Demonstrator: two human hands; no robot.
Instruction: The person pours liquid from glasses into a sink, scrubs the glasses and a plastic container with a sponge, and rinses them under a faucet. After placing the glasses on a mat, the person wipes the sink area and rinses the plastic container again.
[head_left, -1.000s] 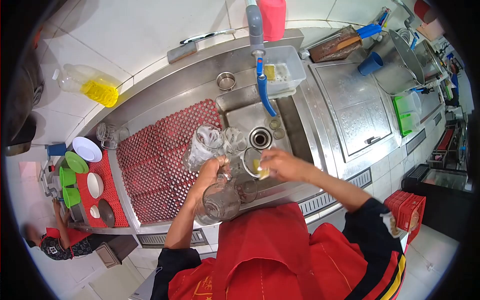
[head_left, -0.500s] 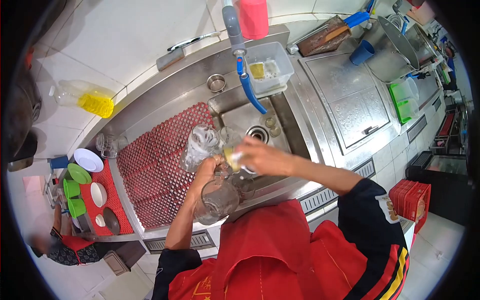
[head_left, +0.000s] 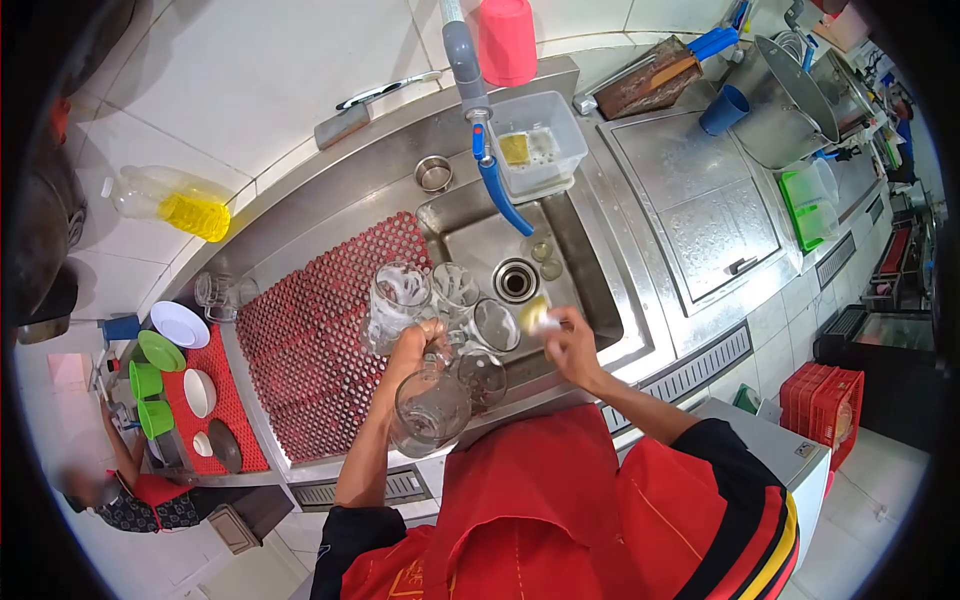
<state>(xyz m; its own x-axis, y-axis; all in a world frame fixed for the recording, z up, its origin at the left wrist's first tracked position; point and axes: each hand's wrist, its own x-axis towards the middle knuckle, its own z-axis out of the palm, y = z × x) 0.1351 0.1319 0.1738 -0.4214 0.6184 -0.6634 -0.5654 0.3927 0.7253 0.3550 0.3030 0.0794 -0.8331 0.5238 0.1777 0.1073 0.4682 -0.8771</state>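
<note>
My left hand (head_left: 418, 345) is closed around the handles of several clear glass mugs bunched together over the near edge of the sink. One large mug (head_left: 432, 410) hangs toward me. Another mug (head_left: 400, 290) with white suds inside is above the red mat, and a third mug (head_left: 495, 325) faces the basin. How many handles sit in the fingers is hidden. To the right of the mugs, my right hand (head_left: 572, 348) pinches a yellow and white sponge (head_left: 537, 316), slightly blurred and apart from the glass. Below it lies the steel sink basin (head_left: 585, 270).
A blue-tipped faucet (head_left: 505, 195) hangs over the sink. Behind it stands a clear plastic tub (head_left: 565, 150) with a yellow sponge inside. A small steel cup (head_left: 433, 173) rests on the ledge. The red perforated mat (head_left: 310, 330) lies left. Another person (head_left: 135, 490) works at far left.
My right hand has pulled the sponge away from the mugs, to the right. The mugs' openings now show more clearly, and my left hand keeps its hold nearly in place.
</note>
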